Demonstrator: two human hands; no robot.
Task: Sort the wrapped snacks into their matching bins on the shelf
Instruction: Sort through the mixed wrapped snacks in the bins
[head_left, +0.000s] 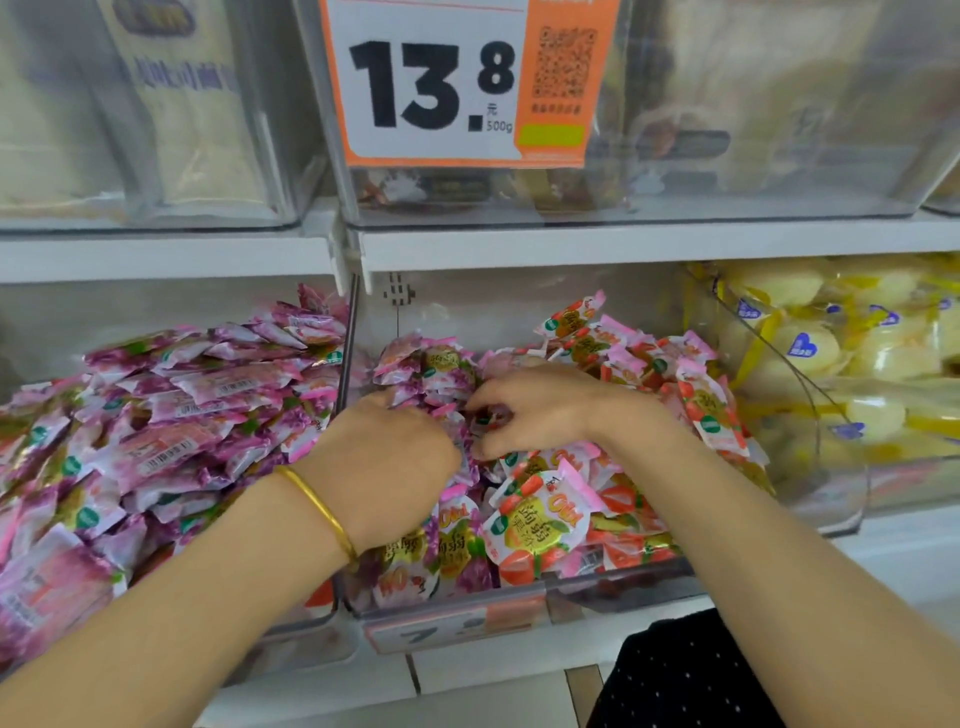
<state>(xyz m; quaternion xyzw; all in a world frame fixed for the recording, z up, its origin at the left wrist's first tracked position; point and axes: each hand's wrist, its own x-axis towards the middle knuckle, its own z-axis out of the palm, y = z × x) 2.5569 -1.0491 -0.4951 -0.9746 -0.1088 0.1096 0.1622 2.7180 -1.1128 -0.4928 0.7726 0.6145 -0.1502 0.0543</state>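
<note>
Head view looks down at a white shelf (493, 670) holding three clear bins. The left bin (306, 644) is heaped with purple snacks (182, 415). The middle bin (623, 584) holds a mixed pile (431, 369) of purple packets on its left side and red snacks (540, 519) on its right. Both hands reach into this middle bin. The left hand (384, 457), with a gold bangle (317, 509) on its wrist, curls down into the purple packets. Its fingers are hidden, so their grip cannot be told. The right hand (540, 408) has bent fingers (480, 400), with thumb and forefinger pinching a small packet (488, 420). The right bin (841, 493) holds yellow snacks (805, 348). A price sign (431, 88) hangs above.
</note>
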